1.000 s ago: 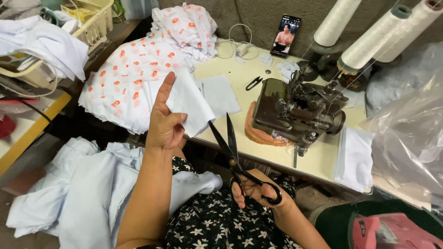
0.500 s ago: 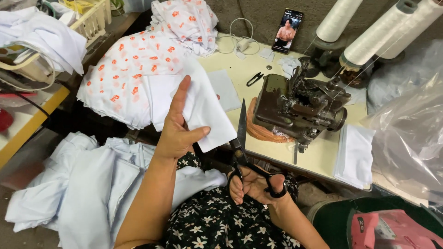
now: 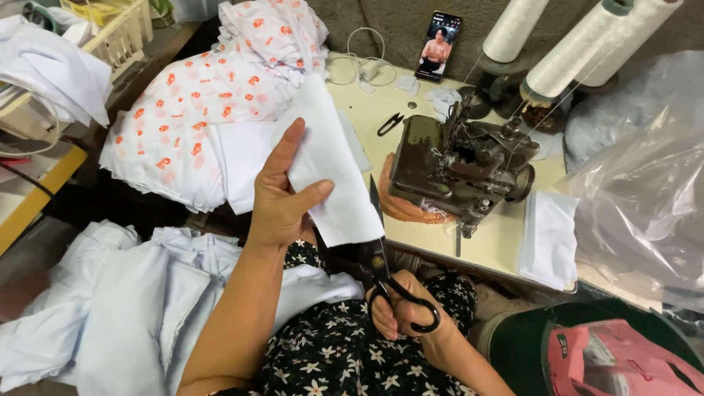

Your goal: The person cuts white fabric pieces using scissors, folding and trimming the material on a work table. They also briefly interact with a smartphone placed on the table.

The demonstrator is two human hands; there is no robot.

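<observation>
The left hand (image 3: 282, 194) pinches the white fabric piece (image 3: 326, 172) between thumb and fingers, now raised higher than a second ago. The right hand (image 3: 400, 315), fingers through the black scissors (image 3: 385, 275), has brought the blades to the fabric's lower edge, so cutting looks imminent.

dark sewing machine (image 3: 458, 165), thread cones (image 3: 568, 62), propped phone (image 3: 438, 45), orange-printed fabric pile (image 3: 213, 103).

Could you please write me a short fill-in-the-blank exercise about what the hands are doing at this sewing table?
1. The left hand holds up a piece of ____ cloth.
2. The right hand holds black ____.
3. The sewing machine stands on the ____.

Missing words: white; scissors; table
</observation>
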